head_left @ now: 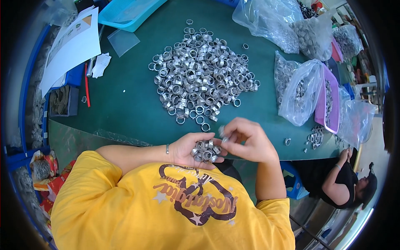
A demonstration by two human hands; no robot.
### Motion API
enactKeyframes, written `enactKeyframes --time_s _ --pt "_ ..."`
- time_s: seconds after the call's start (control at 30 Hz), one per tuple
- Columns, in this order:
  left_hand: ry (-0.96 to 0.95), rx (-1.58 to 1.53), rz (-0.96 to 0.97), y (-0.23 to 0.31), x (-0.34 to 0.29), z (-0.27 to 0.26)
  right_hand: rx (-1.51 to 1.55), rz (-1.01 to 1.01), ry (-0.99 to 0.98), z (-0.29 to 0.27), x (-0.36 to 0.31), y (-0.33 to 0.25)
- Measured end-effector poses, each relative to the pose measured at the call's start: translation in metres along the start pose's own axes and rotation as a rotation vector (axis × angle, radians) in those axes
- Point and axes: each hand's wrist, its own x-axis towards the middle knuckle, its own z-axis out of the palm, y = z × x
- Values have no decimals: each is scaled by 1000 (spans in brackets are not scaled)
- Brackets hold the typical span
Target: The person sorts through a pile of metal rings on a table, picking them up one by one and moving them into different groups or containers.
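Note:
My left hand (185,152) is palm up near the table's front edge, cupping a small heap of silver metal rings (206,151). Just to its right, my right hand (249,141) has its fingers drawn together, with a small metal ring (223,134) at the fingertips; the fingers are slightly blurred. Beyond both hands, a large pile of similar rings (202,71) is spread on the green table (129,91). A few of them lie apart from the pile's edge.
At the right stand clear plastic bags (303,93) of metal parts and a pink tray (327,100). A turquoise tray (125,25), paper sheet (73,46) and red tube (87,85) lie at the left. Another person (339,183) sits at the lower right.

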Motion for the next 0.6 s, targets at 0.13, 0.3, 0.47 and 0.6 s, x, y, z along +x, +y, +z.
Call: enactKeyframes --time_s 0.13,0.3,0.47,0.6 --pt "-25 87 -21 -1 0 -1 -328 -166 208 16 15 5" --pt "-134 56 -59 0 -1 -11 -648 -260 414 34 27 38" --pt "-95 23 -35 -2 -1 -11 -439 -182 445 28 22 50" --pt "-62 0 -12 -3 -4 0 -102 -137 490 20 12 46"
